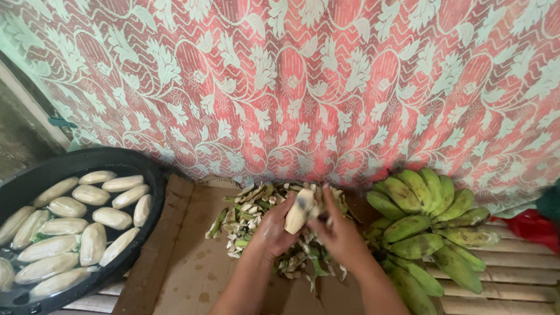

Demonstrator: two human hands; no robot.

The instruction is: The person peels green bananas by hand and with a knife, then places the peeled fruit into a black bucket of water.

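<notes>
1. Many peeled bananas [93, 217] floated in a black basin [153, 175] at the left.
2. Centre, over the peel heap [248, 213], the left hand [273, 232] clasped a half-peeled banana [296, 213]; the right hand [338, 233] pinched its skin, mid-peel.
3. Green bananas [429, 230] waited right.

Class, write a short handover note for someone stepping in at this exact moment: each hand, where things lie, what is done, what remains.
Left hand: grips a partly peeled banana.
Right hand: at the banana's upper end, where some skin remains; whether it holds a tool cannot be told.
Peel pile: on the cardboard, under the hands.
Done: many peeled bananas float in the black basin of water.
Left: the green bunch on the right is unpeeled.
</notes>
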